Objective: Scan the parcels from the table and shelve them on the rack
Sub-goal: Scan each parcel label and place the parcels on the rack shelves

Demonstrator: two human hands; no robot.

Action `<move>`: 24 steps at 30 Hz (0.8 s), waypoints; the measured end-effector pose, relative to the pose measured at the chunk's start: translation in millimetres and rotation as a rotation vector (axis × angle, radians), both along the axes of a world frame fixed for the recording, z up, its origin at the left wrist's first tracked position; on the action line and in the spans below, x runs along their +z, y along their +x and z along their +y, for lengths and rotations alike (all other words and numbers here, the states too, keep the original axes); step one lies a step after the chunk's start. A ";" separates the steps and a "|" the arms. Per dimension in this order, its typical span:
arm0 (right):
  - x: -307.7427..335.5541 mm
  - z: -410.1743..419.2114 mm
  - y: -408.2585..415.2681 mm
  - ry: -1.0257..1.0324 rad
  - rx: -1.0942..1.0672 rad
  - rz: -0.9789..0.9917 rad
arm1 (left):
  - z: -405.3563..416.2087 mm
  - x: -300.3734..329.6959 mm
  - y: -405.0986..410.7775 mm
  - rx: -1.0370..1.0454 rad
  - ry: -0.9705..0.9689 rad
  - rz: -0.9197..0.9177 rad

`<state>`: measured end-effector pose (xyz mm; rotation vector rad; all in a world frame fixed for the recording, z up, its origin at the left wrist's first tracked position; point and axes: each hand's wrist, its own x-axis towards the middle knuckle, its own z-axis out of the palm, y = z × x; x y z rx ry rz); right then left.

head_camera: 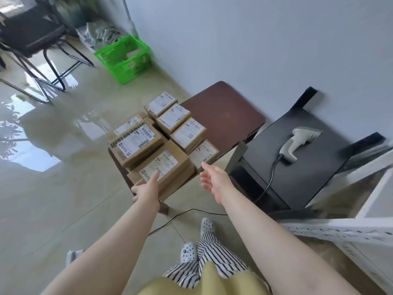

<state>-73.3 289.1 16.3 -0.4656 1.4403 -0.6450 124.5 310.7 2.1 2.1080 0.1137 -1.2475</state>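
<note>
7 parcels [148, 143] on table [223, 116]; L hand [146, 188] touches nearest, R hand [214, 179] open.

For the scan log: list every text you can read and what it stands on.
None reads for certain.
Shipping labels on the parcels: barcodes and print, too small and blurred.
Large dark lettering on the box side: blurred, cut off.
Scanner: no visible text.

Bare forearms, yellow top [204, 282], black-and-white striped trousers [214, 258], white dotted clogs [207, 225].
</note>
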 end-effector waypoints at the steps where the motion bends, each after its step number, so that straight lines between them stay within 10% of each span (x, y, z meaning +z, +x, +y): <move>1: -4.7 -10.1 4.8 0.002 0.013 0.007 | -5.1 -7.4 9.8 0.027 0.028 -0.005; 13: -81.5 -82.2 67.2 0.023 0.220 0.131 | -28.3 -59.3 72.1 -0.005 0.041 0.110; 24: -75.1 -54.2 80.1 0.006 -0.007 0.122 | -15.3 -44.9 103.6 -0.288 0.066 0.358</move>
